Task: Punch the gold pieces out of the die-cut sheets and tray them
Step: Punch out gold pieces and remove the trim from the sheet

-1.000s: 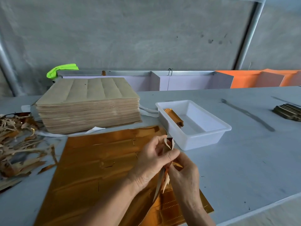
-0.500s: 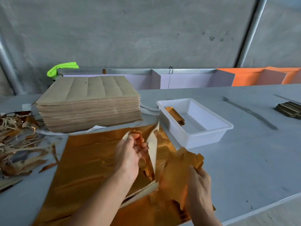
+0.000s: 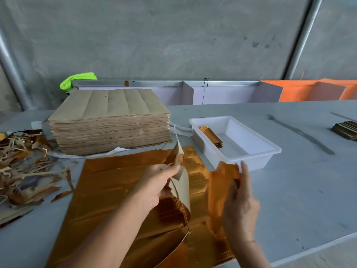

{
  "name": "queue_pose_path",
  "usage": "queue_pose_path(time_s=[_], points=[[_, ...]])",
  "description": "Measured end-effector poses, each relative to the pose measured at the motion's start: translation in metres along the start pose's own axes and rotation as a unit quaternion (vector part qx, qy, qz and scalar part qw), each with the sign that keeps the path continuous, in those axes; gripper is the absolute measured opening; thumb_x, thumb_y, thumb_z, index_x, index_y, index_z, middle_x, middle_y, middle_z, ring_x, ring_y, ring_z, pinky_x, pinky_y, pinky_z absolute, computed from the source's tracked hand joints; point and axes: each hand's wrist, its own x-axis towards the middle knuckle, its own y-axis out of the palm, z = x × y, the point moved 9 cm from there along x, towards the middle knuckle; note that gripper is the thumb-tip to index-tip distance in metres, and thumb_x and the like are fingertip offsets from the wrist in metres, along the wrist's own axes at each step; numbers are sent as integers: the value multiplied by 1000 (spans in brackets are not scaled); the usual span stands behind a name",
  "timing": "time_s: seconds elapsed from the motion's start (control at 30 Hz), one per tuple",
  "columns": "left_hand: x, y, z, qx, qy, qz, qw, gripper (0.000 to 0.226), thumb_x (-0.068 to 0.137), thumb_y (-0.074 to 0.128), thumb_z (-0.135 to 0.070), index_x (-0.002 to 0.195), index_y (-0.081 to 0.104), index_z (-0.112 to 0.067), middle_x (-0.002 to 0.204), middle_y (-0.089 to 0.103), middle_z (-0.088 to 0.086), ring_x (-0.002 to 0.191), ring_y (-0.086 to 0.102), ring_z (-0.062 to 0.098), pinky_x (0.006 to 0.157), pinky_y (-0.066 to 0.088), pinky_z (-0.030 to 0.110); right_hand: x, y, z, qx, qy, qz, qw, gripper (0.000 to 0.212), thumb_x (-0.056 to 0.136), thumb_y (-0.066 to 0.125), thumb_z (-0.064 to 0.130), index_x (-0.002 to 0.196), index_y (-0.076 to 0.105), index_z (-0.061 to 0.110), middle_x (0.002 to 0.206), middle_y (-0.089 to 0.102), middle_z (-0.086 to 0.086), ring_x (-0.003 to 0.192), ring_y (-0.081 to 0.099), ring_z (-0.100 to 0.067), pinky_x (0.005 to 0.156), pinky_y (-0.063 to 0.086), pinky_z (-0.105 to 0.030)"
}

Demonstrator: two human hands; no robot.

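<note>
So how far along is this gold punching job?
Barely begun. Done: a few gold pieces lie in the tray, scrap piled left. In hand: right hand holds a punched piece, left hand its offcut. Left: a tall stack.

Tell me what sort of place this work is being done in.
Probably a small packaging or paper-goods workshop. A thick stack of brown die-cut sheets sits on a long grey worktable, a heap of torn gold-and-brown offcuts lies at the left, and a bare concrete wall stands behind.

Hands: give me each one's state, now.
Left hand: grips the waste strip.
Right hand: holds the gold pieces.
</note>
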Motion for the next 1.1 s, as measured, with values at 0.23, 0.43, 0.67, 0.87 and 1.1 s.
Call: queue_pose_path(time_s=[0.23,0.43,0.67,0.87,1.1], points=[[-15,42,-3,-122,-38,118,985,27,72,73,-8,97,69,1,82,72,11,77,69,22,74,58,38,-34,33,55,36,-190,117,974,69,93,51,4,151,21,24,92,66,8,65,61,-2,66,49,-6],[-15,42,3,-175,-46,145,973,22,75,60,13,94,65,3,85,71,17,74,70,24,64,59,31,-32,43,24,300,64,217,927,64,96,41,22,139,9,57,109,58,40,107,53,18,84,45,-5],[-13,41,4,-212,-46,142,966,21,83,48,20,87,60,3,86,71,22,74,71,27,59,58,29,-41,52,15,332,125,229,906,50,81,59,43,129,46,43,106,69,12,98,64,3,68,49,-8],[-11,23,-13,30,98,14,995,19,89,58,1,102,60,-13,87,66,6,73,66,12,63,54,22,-39,56,-6,242,178,193,934,20,98,46,22,89,64,25,77,67,2,74,63,-14,60,51,-17],[-8,15,-19,73,113,-49,990,20,77,76,-14,93,64,-16,79,69,0,68,65,8,53,46,18,-33,59,7,155,80,204,963,19,99,45,18,85,58,23,69,59,11,69,60,-2,55,48,-13]])
